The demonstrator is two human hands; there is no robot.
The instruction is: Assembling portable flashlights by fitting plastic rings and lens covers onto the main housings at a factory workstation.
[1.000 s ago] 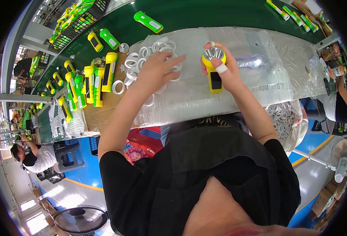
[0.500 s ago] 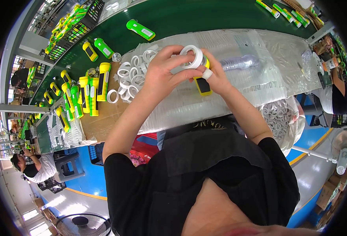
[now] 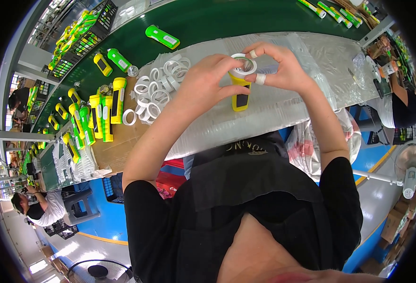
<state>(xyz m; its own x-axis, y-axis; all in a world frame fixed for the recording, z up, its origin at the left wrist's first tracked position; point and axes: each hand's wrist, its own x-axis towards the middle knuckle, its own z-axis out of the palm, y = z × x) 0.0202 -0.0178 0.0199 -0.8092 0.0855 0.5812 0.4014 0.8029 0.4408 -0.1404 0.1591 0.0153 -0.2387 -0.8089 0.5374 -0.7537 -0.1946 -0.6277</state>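
A yellow flashlight point(image 3: 240, 100) with a dark panel stands head up between my hands, over the plastic-covered bench. On its head sits a white ring point(image 3: 236, 72); the clear round front shows inside it. My left hand point(image 3: 210, 80) has its fingers at the ring's left side and its thumb against the flashlight just below. My right hand point(image 3: 285, 70) curves round from the other side, with forefinger and thumb pressed on the ring's rim. White tape wraps two of its digits. Left of my hands lies a pile of loose white rings point(image 3: 157, 89).
Yellow and green flashlights point(image 3: 97, 113) crowd cardboard at left. A green flashlight point(image 3: 162, 37) lies on the green belt point(image 3: 208, 19). Slim flashlights point(image 3: 328, 13) lie far right. A black crate point(image 3: 101, 23) holds more. A white sack point(image 3: 319, 141) hangs by the bench edge.
The white ring, held in my left hand before, is now on the flashlight's head. My right hand has shifted from the flashlight's body to the ring's rim, its arm swinging outward.
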